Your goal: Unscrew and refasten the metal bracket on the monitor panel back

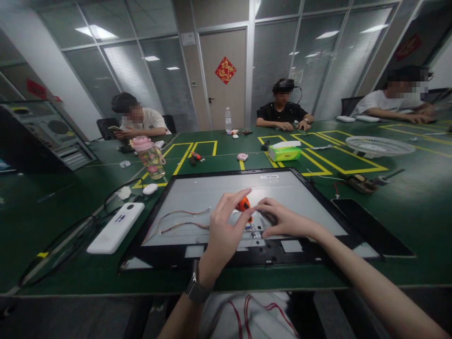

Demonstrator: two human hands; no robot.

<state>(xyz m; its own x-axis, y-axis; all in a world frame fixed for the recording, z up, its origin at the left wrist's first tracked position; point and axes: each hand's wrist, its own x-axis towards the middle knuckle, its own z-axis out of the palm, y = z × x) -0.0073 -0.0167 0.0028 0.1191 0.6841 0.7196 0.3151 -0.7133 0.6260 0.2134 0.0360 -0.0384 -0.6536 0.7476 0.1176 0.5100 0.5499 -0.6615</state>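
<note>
A large flat panel (307, 202) with a black frame lies on the green table (423, 207), and at its middle, toward the near edge, an orange-and-black tool handle (244, 203) stands roughly upright. Over the panel, the left hand (228, 219) curves around the handle, thumb and index finger spread on either side; whether it grips firmly, I cannot tell. Just right of the handle, the right hand (282, 220) is low over the panel, its thumb and index fingertip apart. Thin wires (185, 225) lie on the panel's left part. A white device (116, 228) rests left of the panel, a black slab (370, 226) to its right, and a green tissue pack (284, 153) beyond its far edge.
</note>
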